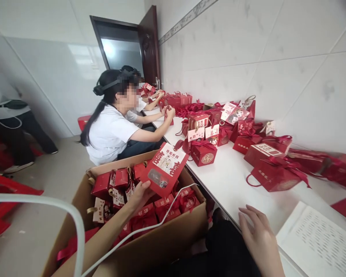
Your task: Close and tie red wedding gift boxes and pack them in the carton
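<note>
While left hand (140, 195) holds red box (165, 170), spread right hand (258, 232) overlaps table edge (219, 201)

the book (324, 240) is cut off at right, its writing too blurred to read. the left hand (140, 197) has most fingers hidden behind the held box (167, 169); the carton (175, 238) runs off the bottom.

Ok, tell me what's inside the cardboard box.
The cardboard box holds red gift boxes, some with pale printed tags. Its bottom and anything beneath the top layer are covered; the package in the left grip hides more.
</note>
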The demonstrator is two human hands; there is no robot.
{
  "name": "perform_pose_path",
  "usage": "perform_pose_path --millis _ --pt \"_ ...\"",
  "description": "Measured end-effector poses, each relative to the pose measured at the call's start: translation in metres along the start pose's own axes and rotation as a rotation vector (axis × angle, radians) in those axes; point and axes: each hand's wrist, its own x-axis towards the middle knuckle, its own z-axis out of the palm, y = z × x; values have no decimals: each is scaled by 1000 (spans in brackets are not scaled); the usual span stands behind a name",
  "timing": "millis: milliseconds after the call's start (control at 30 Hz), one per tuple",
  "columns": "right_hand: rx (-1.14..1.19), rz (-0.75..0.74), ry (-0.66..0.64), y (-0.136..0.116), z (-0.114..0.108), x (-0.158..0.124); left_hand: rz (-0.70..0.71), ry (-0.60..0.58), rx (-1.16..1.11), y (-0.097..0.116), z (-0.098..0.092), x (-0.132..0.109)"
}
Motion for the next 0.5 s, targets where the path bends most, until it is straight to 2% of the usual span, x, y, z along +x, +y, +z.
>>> perform_pose_path --millis 67,167,400,500 --pt "-29 -69 -19 5 3 -2 5 47 17 0 -15 -8" --pt "-30 -107 -31 8 0 -4 16 72 36 0 -26 -17" --pt "-20 -86 -24 12 -1 -6 75 148 52 1 -24 -22" --pt "-19 -80 -28 12 -2 -6 53 150 70 -1 -23 -24"
